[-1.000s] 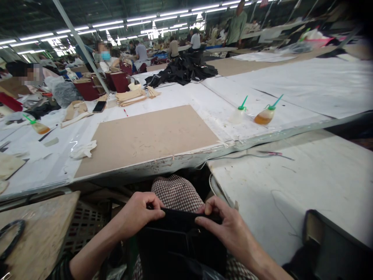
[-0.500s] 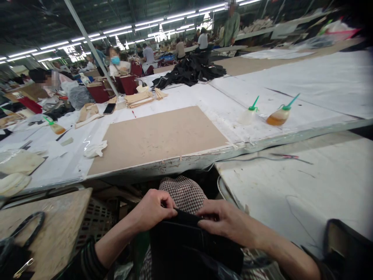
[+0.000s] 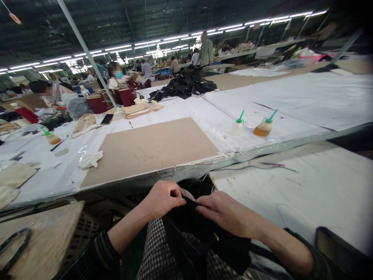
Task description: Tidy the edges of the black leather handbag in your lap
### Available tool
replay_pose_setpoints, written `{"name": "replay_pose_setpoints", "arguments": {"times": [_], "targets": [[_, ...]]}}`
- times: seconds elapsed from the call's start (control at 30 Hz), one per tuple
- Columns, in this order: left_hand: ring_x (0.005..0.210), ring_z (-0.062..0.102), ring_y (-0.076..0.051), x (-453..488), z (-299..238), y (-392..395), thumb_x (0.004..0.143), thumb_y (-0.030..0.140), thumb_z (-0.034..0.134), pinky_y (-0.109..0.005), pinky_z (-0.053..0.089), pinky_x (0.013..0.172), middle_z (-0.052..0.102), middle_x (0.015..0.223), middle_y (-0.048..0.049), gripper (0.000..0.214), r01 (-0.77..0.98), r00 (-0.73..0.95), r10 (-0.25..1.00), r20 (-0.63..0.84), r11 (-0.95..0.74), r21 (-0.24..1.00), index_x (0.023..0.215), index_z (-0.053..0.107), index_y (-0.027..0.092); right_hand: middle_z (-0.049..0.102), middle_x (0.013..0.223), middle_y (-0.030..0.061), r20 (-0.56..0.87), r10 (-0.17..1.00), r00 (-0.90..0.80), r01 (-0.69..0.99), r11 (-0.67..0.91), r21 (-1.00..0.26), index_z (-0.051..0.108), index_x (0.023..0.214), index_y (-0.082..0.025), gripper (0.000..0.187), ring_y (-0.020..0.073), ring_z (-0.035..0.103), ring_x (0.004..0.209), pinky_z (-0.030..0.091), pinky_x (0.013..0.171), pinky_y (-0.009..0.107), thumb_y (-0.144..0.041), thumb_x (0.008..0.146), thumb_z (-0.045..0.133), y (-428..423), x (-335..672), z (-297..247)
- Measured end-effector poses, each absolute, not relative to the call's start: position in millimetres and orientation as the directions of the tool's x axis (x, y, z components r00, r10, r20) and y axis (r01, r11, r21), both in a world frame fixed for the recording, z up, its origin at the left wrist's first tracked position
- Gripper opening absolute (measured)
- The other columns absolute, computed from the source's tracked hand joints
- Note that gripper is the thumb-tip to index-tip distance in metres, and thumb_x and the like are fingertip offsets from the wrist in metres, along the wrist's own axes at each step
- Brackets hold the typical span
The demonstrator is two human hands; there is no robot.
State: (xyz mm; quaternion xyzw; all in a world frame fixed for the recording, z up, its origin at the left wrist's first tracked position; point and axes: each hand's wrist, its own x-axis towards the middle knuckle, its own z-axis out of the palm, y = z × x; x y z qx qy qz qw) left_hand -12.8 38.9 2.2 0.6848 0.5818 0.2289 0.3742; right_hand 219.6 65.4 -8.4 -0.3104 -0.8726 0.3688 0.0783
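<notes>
Over my lap hangs a black fabric piece [image 3: 188, 225], its top edge held between my two hands. My left hand [image 3: 166, 199] pinches that edge with thumb and curled fingers. On the other side my right hand [image 3: 224, 212] grips the same edge, thumb and fingers pressed together, a short gap from the left. A small gold-coloured metal fitting [image 3: 216, 236] shows on the fabric below my right hand. The lower part drapes loosely in folds and is too dark to make out. Brown-and-white checked cloth [image 3: 154, 241] covers my legs beneath it.
Ahead is a white-covered table [image 3: 201, 112] bearing a brown board [image 3: 154, 144], an oil bottle [image 3: 263, 128], a paler bottle [image 3: 237, 127] and a heap of black pieces [image 3: 185, 84]. Thread snips [image 3: 274, 165] lie on the right-hand surface [image 3: 329, 182]. A wooden board [image 3: 37, 233] stands left. Co-workers sit beyond.
Both hands have moved slightly up and closer together, still gripping the fabric. The black piece has turned and folded, bringing the gold-coloured fitting into sight. The camera view has shifted a little.
</notes>
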Motion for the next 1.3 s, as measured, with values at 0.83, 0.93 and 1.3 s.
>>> {"name": "replay_pose_setpoints", "arguments": {"times": [0.83,0.93,1.3], "targets": [[0.063,0.050,-0.009,42,-39,88,0.066,0.017,0.072,-0.024,0.036,0.057,0.062,0.070,0.0042,0.018,0.468,0.224,0.928,-0.299,0.167,0.868,0.075,0.056,0.018,0.064,0.090,0.0005,-0.172,0.426,-0.888,0.316,0.295,-0.902,0.064,0.118,-0.017,0.029,0.0130,0.055,0.075,0.038,0.067,0.023,-0.038,0.100,0.056,127,261,-50],[0.071,0.058,-0.012,40,-38,85,0.068,0.016,0.069,-0.025,0.042,0.064,0.066,0.078,0.0027,0.023,0.424,0.247,0.926,-0.284,0.160,0.892,0.086,0.055,0.019,0.062,0.083,0.0014,-0.159,0.434,-0.887,0.358,0.426,-0.831,0.063,0.123,-0.013,0.031,0.0129,0.053,0.066,0.035,0.062,0.025,-0.026,0.095,0.060,130,243,-49],[0.077,0.056,-0.014,-15,-4,60,0.069,0.022,0.073,-0.024,0.040,0.067,0.067,0.082,0.0037,0.027,0.669,0.386,0.736,-0.556,0.191,0.718,0.095,0.073,0.020,0.062,0.076,-0.0029,-0.025,0.338,-0.941,0.172,0.413,-0.895,0.071,0.097,-0.016,0.012,0.0096,0.052,0.066,0.036,0.064,0.022,-0.017,0.094,0.059,119,235,-45]]}}
